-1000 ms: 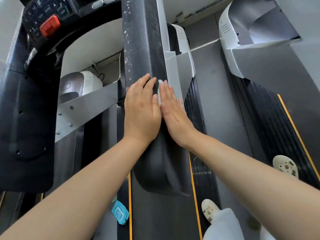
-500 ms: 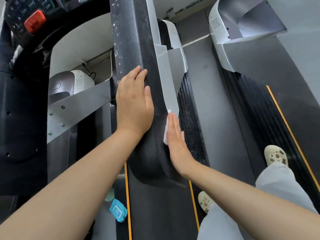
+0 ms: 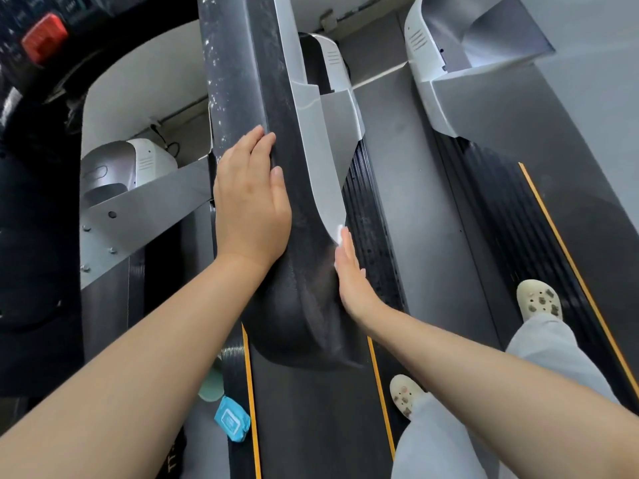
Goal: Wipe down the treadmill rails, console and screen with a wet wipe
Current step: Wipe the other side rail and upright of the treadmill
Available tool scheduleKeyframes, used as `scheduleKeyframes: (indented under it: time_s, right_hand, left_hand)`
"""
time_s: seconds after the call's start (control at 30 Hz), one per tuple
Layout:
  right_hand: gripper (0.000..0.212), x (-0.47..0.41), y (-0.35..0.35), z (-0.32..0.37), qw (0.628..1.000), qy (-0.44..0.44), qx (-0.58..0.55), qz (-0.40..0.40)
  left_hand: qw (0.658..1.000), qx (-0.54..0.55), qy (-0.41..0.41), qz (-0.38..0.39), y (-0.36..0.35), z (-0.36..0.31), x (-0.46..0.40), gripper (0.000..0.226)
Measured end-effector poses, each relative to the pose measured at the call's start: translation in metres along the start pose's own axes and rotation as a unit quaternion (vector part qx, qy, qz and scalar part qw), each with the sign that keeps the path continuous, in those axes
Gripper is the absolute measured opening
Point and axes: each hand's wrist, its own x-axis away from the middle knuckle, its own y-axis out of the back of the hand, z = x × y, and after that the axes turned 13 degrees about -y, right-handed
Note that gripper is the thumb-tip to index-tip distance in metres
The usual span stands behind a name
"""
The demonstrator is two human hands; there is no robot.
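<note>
A wide black treadmill rail [image 3: 242, 81] runs from the top of the view down to its rounded end in the middle. My left hand [image 3: 250, 205] lies flat on the rail's top, fingers straight. My right hand [image 3: 349, 271] presses with straight fingers against the rail's right side. A white wet wipe [image 3: 339, 233] shows only as a small edge at its fingertips, by the tip of the silver trim [image 3: 311, 133]. The console [image 3: 38, 39], with a red stop button, sits at the top left.
A blue wipe pack [image 3: 231, 419] lies on the floor left of the belt [image 3: 311, 426]. A second treadmill [image 3: 501, 167] stands on the right. My feet in cream clogs [image 3: 537, 300] straddle the gap between the two.
My right hand slid down off the rail's top and along its right side with the wipe. My left hand stayed flat on top.
</note>
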Motion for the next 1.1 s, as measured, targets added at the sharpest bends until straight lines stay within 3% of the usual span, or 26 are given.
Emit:
scheduleKeyframes:
  time_s: [0.1,0.2,0.33,0.47,0.6,0.7,0.73,0.8,0.9,0.93,1.1]
  right_hand:
    - [0.054,0.029,-0.008,-0.039,0.999,0.024,0.034,0.017]
    - [0.035,0.073,-0.027,-0.062,0.999,-0.003,-0.031,0.022]
    - [0.072,0.005,-0.008,-0.036,0.999,-0.013,-0.035,0.009]
    - [0.067,-0.047,0.002,-0.038,0.993,-0.081,-0.055,0.060]
    - [0.089,0.020,-0.011,-0.077,0.998,-0.034,-0.030,0.047]
    - [0.131,0.031,-0.014,-0.105,0.999,0.000,0.034,0.035]
    - [0.134,0.017,-0.014,-0.101,0.999,-0.026,0.013,0.029]
    - [0.111,-0.024,-0.011,-0.071,0.992,-0.096,-0.074,0.031]
    - [0.069,-0.054,0.003,-0.027,0.993,-0.088,-0.082,0.016]
    - [0.065,-0.056,0.005,-0.026,0.993,-0.083,-0.085,0.009]
    - [0.085,0.011,-0.008,-0.092,0.990,-0.116,-0.072,0.044]
  left_hand:
    - [1.000,0.001,-0.001,-0.003,0.000,0.000,0.002,0.055]
    - [1.000,0.001,-0.006,-0.005,-0.002,0.000,0.002,0.054]
    - [1.000,0.001,-0.005,-0.005,-0.002,0.001,-0.001,0.054]
    - [1.000,-0.005,-0.006,-0.002,-0.003,0.002,0.000,0.053]
    - [1.000,-0.008,-0.009,-0.003,-0.003,0.002,0.002,0.050]
    - [1.000,-0.008,-0.010,-0.004,-0.003,0.001,0.001,0.050]
    - [1.000,-0.007,-0.009,-0.003,-0.003,0.001,0.001,0.050]
    - [1.000,-0.008,-0.011,-0.003,-0.003,0.002,0.000,0.050]
    - [1.000,-0.006,-0.010,-0.005,-0.003,0.002,0.000,0.046]
    - [1.000,-0.005,-0.009,-0.006,-0.003,0.002,-0.001,0.046]
    - [1.000,-0.003,-0.012,-0.007,-0.004,0.003,0.001,0.050]
